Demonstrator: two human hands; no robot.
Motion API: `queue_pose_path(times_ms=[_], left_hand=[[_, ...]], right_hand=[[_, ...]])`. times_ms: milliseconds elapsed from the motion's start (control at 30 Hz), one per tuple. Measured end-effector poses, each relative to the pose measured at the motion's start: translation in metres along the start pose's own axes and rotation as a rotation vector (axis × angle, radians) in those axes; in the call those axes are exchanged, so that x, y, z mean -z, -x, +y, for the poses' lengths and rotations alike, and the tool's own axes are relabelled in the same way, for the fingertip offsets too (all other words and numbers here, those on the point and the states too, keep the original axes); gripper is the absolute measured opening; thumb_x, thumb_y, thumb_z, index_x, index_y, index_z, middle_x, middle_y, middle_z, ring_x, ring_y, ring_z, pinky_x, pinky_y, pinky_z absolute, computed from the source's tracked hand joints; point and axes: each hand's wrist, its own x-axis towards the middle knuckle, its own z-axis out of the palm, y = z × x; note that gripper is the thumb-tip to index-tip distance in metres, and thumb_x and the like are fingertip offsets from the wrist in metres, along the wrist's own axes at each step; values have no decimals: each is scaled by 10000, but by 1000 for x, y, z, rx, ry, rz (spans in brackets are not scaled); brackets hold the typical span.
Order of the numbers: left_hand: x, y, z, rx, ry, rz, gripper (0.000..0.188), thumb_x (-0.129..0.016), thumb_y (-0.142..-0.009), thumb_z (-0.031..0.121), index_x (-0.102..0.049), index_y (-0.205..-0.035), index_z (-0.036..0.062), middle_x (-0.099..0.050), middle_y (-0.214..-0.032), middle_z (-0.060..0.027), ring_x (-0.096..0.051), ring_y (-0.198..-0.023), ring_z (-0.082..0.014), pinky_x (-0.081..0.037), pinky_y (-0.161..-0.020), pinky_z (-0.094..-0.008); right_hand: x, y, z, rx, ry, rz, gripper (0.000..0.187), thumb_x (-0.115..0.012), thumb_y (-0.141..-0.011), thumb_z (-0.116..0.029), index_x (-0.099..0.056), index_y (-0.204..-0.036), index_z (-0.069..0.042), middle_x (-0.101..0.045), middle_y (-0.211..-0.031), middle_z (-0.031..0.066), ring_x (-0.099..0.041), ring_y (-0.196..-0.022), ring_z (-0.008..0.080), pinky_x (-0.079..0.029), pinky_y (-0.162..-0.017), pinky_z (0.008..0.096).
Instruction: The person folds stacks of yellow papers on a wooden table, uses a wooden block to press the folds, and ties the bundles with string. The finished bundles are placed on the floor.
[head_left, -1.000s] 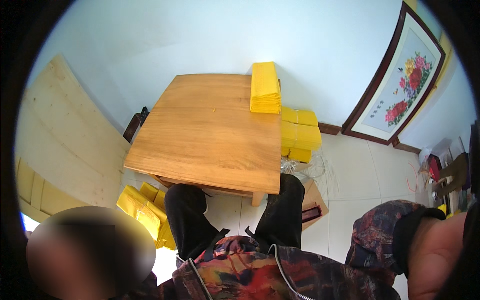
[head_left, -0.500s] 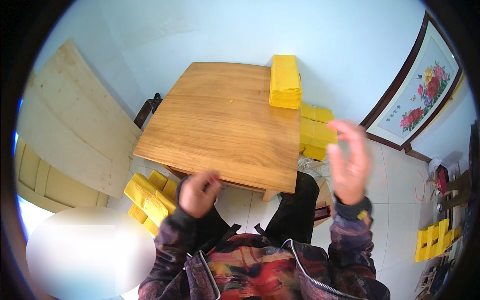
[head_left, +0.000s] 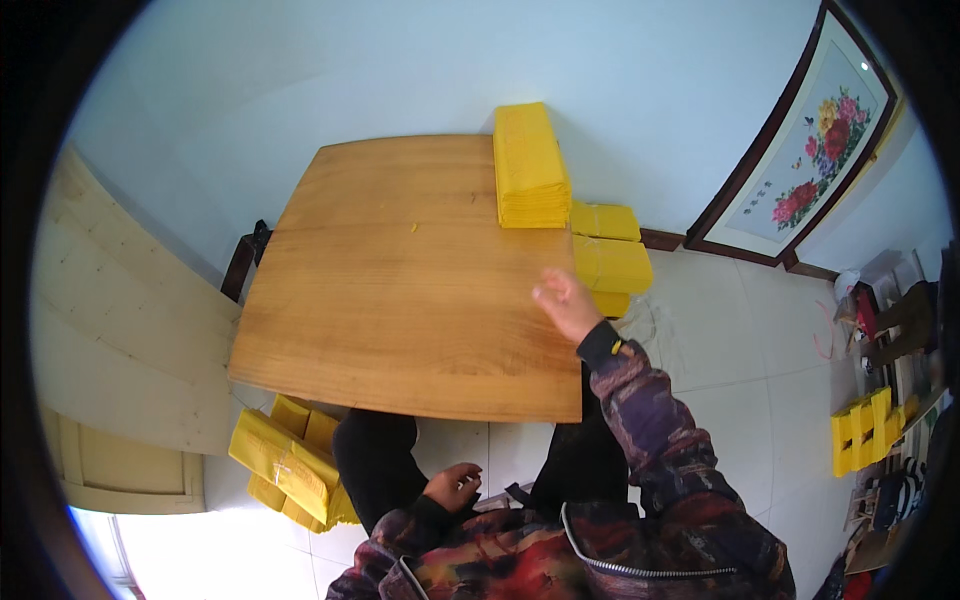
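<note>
Above the right part of the wooden table, my right hand has its fingers curled in, with nothing seen in them. My left hand rests low by my lap, in front of the table's near edge, loosely bent with its fingers somewhat apart and holding nothing. A tall stack of folded yellow sheets stands at the table's far right corner, beyond my right hand and apart from it. One tiny yellow scrap lies on the tabletop.
Tied yellow bundles are piled on the floor right of the table. More yellow bundles lie by my left knee. Wooden boards lean at the left. A framed flower picture and a cluttered rack are at the right.
My right hand has swung left from beyond the table's right side to over the tabletop, its fingers curling in. My left hand has dropped toward my lap. The view has shifted.
</note>
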Motion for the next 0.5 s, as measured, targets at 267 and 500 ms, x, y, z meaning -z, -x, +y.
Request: queue_pose_path(times_ms=[267,500], left_hand=[[-2,-12,0,84,56,-164,317,-585,-815,207,-566,-1072,22,-623,-945,-115,-612,-817,-202,-491,-713,-329],[0,-17,3,173,107,-182,311,-573,-818,241,-584,-1064,51,-632,-881,-124,-616,-761,-216,-494,-682,-313]], right_hand=[[48,-163,22,-72,71,318,704,-600,-771,-466,-455,-1162,101,-482,-1190,257,-464,-1123,330,-369,-939,378],[62,-239,24,-449,-81,-112,772,-583,-787,-522,-395,-1252,64,-462,-1239,183,-471,-1097,240,-380,-916,339]])
